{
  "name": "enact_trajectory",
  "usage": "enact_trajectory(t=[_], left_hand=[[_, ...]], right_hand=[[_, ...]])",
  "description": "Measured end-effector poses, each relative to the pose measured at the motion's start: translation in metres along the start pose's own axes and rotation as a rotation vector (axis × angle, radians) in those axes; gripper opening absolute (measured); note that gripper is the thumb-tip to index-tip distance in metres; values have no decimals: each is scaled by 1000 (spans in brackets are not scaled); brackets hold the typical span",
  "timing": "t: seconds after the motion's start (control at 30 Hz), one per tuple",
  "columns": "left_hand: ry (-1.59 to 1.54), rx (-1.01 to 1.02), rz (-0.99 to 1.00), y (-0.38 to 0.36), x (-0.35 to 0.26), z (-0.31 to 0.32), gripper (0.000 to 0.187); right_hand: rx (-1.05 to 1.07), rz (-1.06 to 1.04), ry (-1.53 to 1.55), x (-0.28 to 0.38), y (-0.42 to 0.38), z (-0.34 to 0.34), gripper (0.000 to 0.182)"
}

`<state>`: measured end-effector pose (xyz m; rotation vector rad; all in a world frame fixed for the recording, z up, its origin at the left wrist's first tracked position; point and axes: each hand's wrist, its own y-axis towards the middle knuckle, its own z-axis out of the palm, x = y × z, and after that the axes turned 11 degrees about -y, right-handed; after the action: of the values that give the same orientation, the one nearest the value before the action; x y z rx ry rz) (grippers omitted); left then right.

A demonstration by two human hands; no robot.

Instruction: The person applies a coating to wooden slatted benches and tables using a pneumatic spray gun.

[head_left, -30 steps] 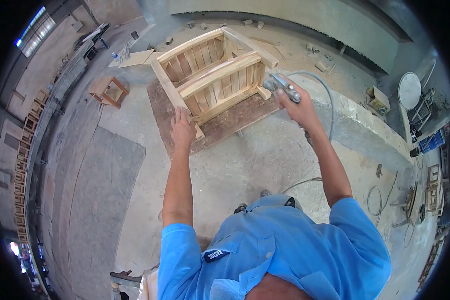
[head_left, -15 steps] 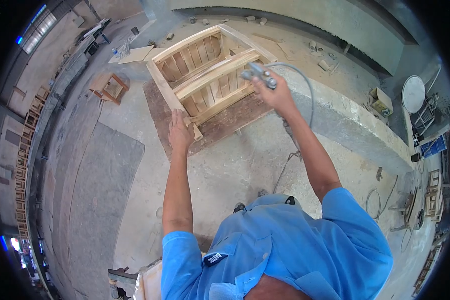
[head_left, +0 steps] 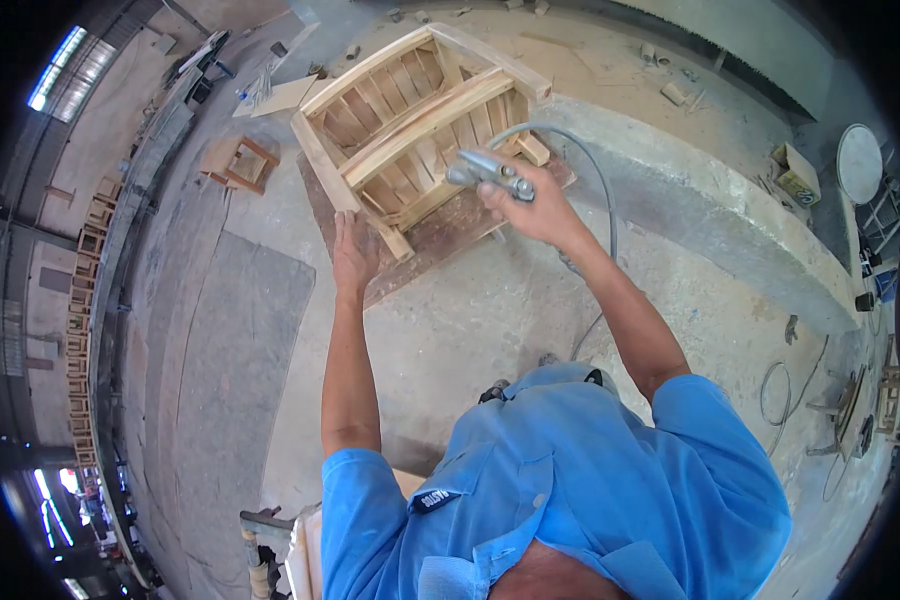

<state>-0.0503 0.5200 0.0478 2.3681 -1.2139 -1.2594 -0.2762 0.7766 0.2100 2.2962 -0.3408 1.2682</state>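
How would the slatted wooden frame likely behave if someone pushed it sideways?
The slatted wooden frame would probably stay stiff, as its slats sit between solid rails. It looks fairly bulky, so it may slide on the board rather than roll, given its straight, flat-sided legs.

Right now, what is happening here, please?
A person is working on a slatted wooden frame, which lies on a brown board. The left hand rests at the frame's near left corner. The right hand holds a grey hand tool with a hose over the frame's near side.
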Motion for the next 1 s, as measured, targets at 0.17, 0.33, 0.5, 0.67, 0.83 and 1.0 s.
enact_trajectory(t=[0.17, 0.33, 0.5, 0.67, 0.83, 1.0], left_hand=[[-121, -97, -260, -89, -6, 22, 64], [-51, 173, -593, -250, 25, 70, 45], [-231, 518, -877, -272, -41, 69, 45], [-208, 412, -842, -350, 2, 91, 56], [-248, 347, -1194, -411, -6, 84, 50], [-423, 269, -1634, -421, -55, 70, 55]], right_hand=[[-45, -79, -26, -34, -37, -13, 46], [-33, -20, 119, -43, -39, -13, 44], [77, -5, 160, -13, -15, 4, 46], [17, 3, 136, -11, 16, 11, 51], [-71, 77, 27, -22, 25, -21, 52], [-235, 59, -72, -51, 21, -69, 52]])
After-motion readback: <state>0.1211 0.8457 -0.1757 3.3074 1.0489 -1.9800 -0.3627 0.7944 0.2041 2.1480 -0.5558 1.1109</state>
